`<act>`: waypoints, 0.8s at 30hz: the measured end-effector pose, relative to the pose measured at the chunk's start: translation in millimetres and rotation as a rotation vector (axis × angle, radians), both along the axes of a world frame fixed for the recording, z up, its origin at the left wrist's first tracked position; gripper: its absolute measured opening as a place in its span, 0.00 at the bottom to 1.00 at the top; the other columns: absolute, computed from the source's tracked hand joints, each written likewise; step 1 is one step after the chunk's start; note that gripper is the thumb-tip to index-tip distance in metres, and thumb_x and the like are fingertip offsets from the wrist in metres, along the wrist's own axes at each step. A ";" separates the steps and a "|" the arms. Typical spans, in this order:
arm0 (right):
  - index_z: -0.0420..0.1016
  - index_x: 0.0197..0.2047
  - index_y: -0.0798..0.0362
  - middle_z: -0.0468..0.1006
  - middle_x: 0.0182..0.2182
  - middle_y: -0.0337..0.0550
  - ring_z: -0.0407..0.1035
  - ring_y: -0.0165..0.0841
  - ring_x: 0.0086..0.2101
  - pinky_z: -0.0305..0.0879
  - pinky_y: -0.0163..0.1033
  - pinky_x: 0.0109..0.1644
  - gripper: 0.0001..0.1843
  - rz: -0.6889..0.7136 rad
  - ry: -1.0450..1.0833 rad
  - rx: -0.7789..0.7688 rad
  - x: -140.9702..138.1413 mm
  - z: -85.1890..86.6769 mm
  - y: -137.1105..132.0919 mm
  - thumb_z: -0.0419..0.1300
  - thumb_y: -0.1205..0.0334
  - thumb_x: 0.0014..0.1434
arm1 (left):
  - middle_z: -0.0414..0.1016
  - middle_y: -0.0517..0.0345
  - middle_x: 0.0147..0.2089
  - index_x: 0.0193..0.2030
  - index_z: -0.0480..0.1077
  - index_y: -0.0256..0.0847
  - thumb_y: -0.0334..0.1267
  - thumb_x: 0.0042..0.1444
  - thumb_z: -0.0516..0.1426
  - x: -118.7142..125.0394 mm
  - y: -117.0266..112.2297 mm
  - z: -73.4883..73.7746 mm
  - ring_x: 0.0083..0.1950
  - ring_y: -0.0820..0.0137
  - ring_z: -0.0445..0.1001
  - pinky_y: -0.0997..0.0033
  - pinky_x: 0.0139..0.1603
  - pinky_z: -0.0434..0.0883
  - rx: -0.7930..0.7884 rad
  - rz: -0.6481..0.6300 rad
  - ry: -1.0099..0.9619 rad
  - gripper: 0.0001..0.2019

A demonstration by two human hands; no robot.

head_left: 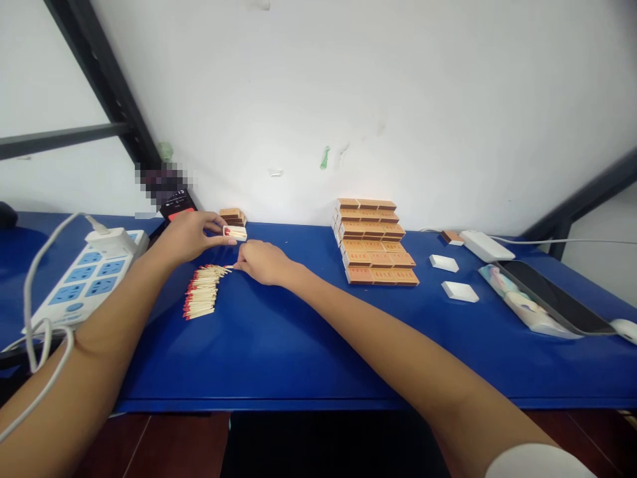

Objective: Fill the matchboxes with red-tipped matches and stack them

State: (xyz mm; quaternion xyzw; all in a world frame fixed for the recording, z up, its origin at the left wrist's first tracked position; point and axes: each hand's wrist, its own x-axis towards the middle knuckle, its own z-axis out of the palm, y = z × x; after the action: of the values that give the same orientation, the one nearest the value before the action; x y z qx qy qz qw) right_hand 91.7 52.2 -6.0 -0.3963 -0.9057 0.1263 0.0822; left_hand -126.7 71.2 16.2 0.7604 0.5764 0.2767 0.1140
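Observation:
My left hand (199, 232) grips a small white matchbox tray (235, 233) by its left side; red-headed matches lie inside it. Just right of and below the tray, my right hand (261, 261) is closed, its thumb and finger pinching the end of a match (227, 267) at the top of a row. That row of loose matches (202, 292), red heads to the left, lies on the blue table in front of my left hand. Behind the tray, a few brown matchboxes (232, 216) are stacked near the wall.
A stepped stack of matchboxes (375, 249) stands right of centre by the wall. Two white trays (460, 291) and one brown sleeve (452, 238) lie farther right, near a white power bank (486, 246) and a phone (552, 292). A power strip (87, 275) with cables is at left.

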 end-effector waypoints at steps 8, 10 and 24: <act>0.82 0.55 0.56 0.82 0.59 0.59 0.80 0.44 0.54 0.72 0.41 0.54 0.17 -0.047 0.001 0.013 13.8 13.9 10.8 0.57 0.54 0.80 | 0.89 0.48 0.43 0.38 0.80 0.48 0.74 0.39 0.72 -8.0 5.6 -3.8 0.52 0.46 0.87 0.56 0.52 0.79 -0.017 0.007 0.027 0.32; 0.81 0.56 0.58 0.82 0.59 0.59 0.79 0.43 0.54 0.70 0.40 0.54 0.16 -0.103 0.078 0.045 19.0 16.4 17.6 0.56 0.56 0.80 | 0.89 0.48 0.43 0.38 0.81 0.48 0.72 0.37 0.73 -5.4 4.9 -2.9 0.51 0.46 0.87 0.57 0.52 0.79 -0.048 -0.004 0.020 0.32; 0.82 0.46 0.51 0.82 0.46 0.46 0.77 0.37 0.44 0.69 0.40 0.49 0.17 -0.144 0.495 0.129 -1.9 2.8 8.6 0.56 0.52 0.79 | 0.90 0.48 0.45 0.44 0.81 0.46 0.68 0.47 0.68 -0.3 -1.5 6.1 0.52 0.48 0.88 0.56 0.56 0.80 -0.048 0.002 -0.020 0.29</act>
State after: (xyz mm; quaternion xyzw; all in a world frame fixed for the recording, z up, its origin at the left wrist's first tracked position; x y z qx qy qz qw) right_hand 89.8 60.8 -3.2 -0.4106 -0.8337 0.1554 0.3350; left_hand -126.9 69.7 22.3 0.7540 0.5827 0.2703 0.1377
